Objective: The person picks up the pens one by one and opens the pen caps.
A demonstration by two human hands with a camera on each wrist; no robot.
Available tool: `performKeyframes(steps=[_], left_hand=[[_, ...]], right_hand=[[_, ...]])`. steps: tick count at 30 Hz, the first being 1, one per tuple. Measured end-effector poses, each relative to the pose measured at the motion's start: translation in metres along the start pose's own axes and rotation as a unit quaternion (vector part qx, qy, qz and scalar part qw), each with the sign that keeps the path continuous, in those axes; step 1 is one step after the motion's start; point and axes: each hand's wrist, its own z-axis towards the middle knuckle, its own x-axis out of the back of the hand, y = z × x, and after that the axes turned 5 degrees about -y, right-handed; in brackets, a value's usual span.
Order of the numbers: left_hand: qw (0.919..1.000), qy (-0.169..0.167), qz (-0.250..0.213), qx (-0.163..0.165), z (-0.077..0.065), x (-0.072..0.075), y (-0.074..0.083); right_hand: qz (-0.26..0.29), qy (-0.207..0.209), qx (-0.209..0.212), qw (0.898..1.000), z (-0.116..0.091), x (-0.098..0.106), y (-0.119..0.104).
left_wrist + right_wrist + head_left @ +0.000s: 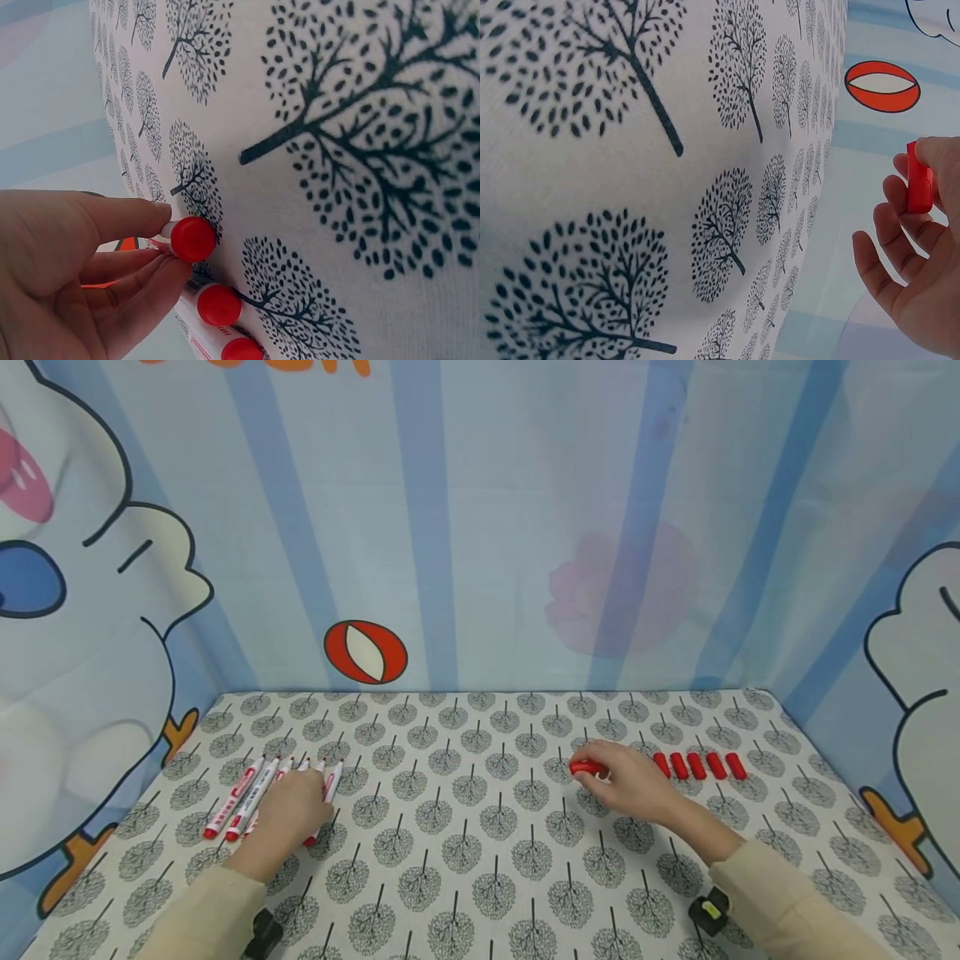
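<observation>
On the left side of the table my left hand (292,806) pinches a white marker (333,781) between thumb and fingers. The red end of this marker (193,238) faces the left wrist camera. Beside it lie more white markers (234,797) in a slanted row, red ends towards me, partly covered by the hand. Further right, my right hand (626,779) holds a small red marker cap (587,767) between thumb and fingers. The right wrist view shows the cap (919,184) held upright there, the other fingers loosely bent.
Several red caps (697,767) lie in a row just right of my right hand. A white cloth (480,852) printed with dark trees covers the table. A light blue striped curtain (495,527) with cartoon figures closes off the back and sides.
</observation>
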Motion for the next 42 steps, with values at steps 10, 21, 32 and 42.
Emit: performKeyframes(steps=[10,21,32,42], left_hand=[[0.9999,0.006,0.015,0.002,0.001,0.001,0.000],[0.9998,0.006,0.016,-0.004,-0.001,0.003,0.001],[0.9989,0.037,0.017,-0.024,0.002,0.008,0.008],[0.9964,0.052,0.037,-0.057,0.001,0.009,0.019]], right_hand=[[0.004,0.001,-0.001,1.000,-0.002,0.001,0.003],[-0.005,0.004,-0.028,1.000,-0.008,0.004,0.008],[-0.006,0.020,-0.054,0.998,-0.019,0.012,0.021],[-0.030,0.046,-0.117,0.992,-0.032,0.031,0.037]])
